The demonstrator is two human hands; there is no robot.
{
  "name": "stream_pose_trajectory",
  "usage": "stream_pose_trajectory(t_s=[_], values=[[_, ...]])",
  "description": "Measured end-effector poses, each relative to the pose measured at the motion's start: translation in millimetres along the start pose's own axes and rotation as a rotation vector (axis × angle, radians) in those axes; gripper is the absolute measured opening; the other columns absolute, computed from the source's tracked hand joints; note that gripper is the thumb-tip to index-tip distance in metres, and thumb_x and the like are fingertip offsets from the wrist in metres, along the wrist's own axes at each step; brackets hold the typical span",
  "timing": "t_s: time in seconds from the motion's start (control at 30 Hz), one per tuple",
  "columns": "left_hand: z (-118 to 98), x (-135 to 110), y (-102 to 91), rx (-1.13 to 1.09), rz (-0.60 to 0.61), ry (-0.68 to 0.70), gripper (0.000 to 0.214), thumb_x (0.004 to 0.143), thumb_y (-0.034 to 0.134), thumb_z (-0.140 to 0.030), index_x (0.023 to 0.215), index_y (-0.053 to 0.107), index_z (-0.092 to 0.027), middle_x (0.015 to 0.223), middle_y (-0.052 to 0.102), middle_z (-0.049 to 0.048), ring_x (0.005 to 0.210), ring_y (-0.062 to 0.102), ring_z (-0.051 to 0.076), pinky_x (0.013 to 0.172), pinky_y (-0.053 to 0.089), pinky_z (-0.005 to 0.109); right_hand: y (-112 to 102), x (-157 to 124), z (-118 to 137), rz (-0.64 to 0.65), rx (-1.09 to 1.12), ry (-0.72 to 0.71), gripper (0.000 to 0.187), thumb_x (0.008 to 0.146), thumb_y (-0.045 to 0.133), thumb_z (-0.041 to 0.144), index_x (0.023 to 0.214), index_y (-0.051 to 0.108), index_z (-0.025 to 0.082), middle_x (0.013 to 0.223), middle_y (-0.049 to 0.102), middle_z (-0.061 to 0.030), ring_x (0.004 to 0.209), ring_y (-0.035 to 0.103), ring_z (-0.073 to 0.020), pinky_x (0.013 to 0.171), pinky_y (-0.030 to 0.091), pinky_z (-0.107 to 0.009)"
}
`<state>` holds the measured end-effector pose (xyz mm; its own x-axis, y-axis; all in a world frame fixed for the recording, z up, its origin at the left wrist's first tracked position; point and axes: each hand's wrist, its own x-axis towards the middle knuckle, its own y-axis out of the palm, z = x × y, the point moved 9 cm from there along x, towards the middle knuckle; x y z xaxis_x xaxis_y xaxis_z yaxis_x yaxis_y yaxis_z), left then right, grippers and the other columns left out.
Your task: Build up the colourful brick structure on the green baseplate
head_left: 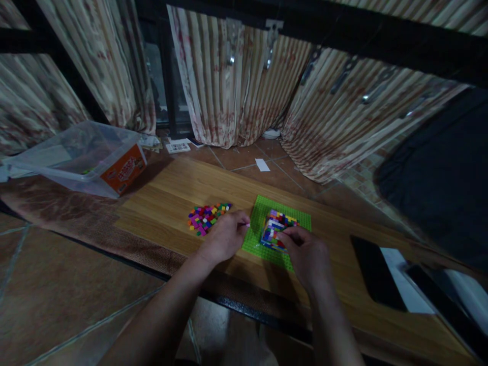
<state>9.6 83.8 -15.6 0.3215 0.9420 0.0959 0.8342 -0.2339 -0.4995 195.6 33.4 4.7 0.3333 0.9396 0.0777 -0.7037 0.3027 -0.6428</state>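
A green studded baseplate point(253, 239) lies on a wooden board, and a block of multicoloured toy bricks point(272, 231) is built up on it. My left hand point(227, 235) is over the baseplate's left edge, thumb and finger pinched on a small pale pink toy brick point(247, 224). The fingertips of my right hand point(307, 251) are pinched together at the top of the brick build, touching its right side. Whatever they grip is too small to make out. To the left of my left hand lies a loose pile of small coloured bricks point(204, 218).
A clear plastic bin point(91, 152) with an orange label stands at the far left. On the right lie a black flat object point(375, 272), a white sheet point(400, 277) and another dark slab point(446, 305). Striped curtains point(236, 86) hang behind the wooden board point(179, 183).
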Motion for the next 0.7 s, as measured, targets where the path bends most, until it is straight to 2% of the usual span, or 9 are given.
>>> stream_pose_trajectory(t_s=[0.4,0.57,0.63,0.7], values=[[-5.0,-0.4,12.5,-0.317,0.05,0.03,0.011,0.081,0.057,-0.017,0.092,0.059,-0.016,0.082,0.066,0.0028,0.076,0.062,0.015,0.069,0.047,0.026,5.1,-1.6,-5.7,-0.026,0.1,-0.037,0.022,0.075,0.064,0.038,0.066,0.066,0.019,0.061,0.065,-0.0002,0.058,0.058,-0.016,0.058,0.041,-0.026],[-15.8,-2.8,17.2,-0.398,0.099,0.034,0.018,0.081,0.059,-0.017,0.099,0.057,-0.017,0.084,0.068,0.0026,0.077,0.063,0.014,0.069,0.047,0.025,-4.1,-10.0,2.7,-0.118,0.161,-0.105,0.022,0.081,0.061,0.04,0.081,0.07,0.02,0.078,0.07,-0.0032,0.071,0.063,-0.0183,0.067,0.046,-0.029],[-19.5,-3.3,17.9,-0.409,0.112,0.047,0.017,0.081,0.06,-0.018,0.098,0.058,-0.017,0.085,0.068,0.0026,0.078,0.063,0.014,0.07,0.048,0.025,-3.3,-12.2,14.4,-0.097,0.221,-0.176,0.022,0.082,0.061,0.04,0.088,0.07,0.021,0.087,0.071,-0.004,0.079,0.064,-0.019,0.074,0.047,-0.031],[-23.0,-3.8,18.8,-0.397,0.128,0.069,0.014,0.082,0.06,-0.019,0.095,0.06,-0.016,0.084,0.068,0.0023,0.078,0.063,0.013,0.071,0.048,0.025,3.9,-12.3,23.6,-0.019,0.271,-0.207,0.023,0.082,0.062,0.04,0.094,0.07,0.022,0.093,0.07,-0.0041,0.084,0.064,-0.0192,0.077,0.048,-0.031]])
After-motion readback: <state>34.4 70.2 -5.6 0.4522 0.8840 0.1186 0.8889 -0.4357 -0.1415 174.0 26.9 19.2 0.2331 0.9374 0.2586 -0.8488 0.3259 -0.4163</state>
